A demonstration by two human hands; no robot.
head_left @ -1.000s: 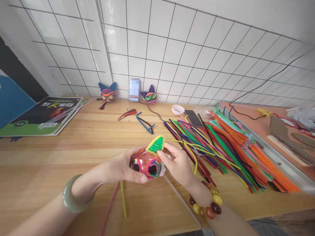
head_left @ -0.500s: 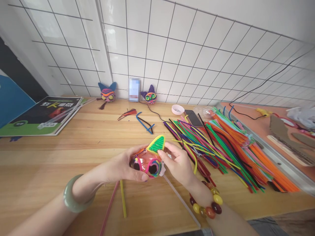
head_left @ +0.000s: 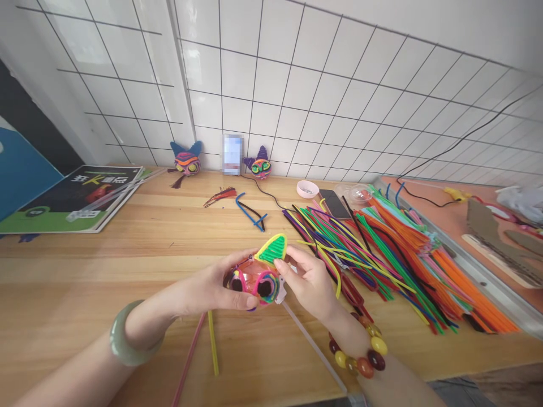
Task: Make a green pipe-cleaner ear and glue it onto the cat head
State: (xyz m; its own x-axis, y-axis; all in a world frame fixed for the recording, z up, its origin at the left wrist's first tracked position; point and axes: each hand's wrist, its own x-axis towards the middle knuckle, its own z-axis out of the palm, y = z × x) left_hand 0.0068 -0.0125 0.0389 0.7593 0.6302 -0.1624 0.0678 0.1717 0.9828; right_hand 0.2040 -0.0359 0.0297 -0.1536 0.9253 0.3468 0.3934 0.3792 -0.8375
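Note:
My left hand (head_left: 218, 286) wraps around a round, clear-bodied animal head (head_left: 253, 268) with pink-rimmed, dark-centred eyes made of coloured pipe cleaners. A green pipe-cleaner ear (head_left: 274, 249) with a yellow edge stands up at the top right of the head. My right hand (head_left: 306, 280) pinches this ear at its base between thumb and fingers. Whether the ear is fixed to the head cannot be made out. Below the hands, a pink pipe cleaner (head_left: 189, 357), a yellow one (head_left: 213, 345) and a pale strip (head_left: 314, 346) lie on the table.
Bundles of pipe cleaners (head_left: 407, 265) cover the table's right side. At the back are two finished animal heads (head_left: 186, 161), a lit phone (head_left: 232, 155), a pink bowl (head_left: 307, 189) and a dark phone (head_left: 335, 204). A book (head_left: 72, 198) lies at left, cardboard pieces (head_left: 487, 223) at right.
Both hands keep their hold on the head and the ear. The view has shifted very slightly; nothing else has visibly moved.

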